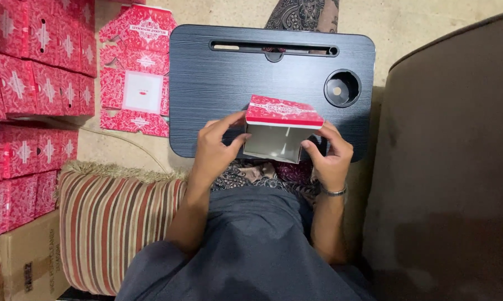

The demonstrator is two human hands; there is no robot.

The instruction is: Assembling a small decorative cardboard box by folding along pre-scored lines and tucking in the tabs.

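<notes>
A small red patterned cardboard box (283,113) with a pale grey inside is held over the near edge of a black lap desk (223,78), its open side facing me. My left hand (215,147) grips its left side, thumb at the opening. My right hand (329,156), with a bracelet at the wrist, holds the right side, fingers curled at the lower right corner.
Flat unfolded red box blanks (137,72) lie on the floor left of the desk. Stacks of finished red boxes (34,83) stand at far left above a brown carton (25,262). A striped cushion (115,223) is at my left, a brown sofa (446,167) at right.
</notes>
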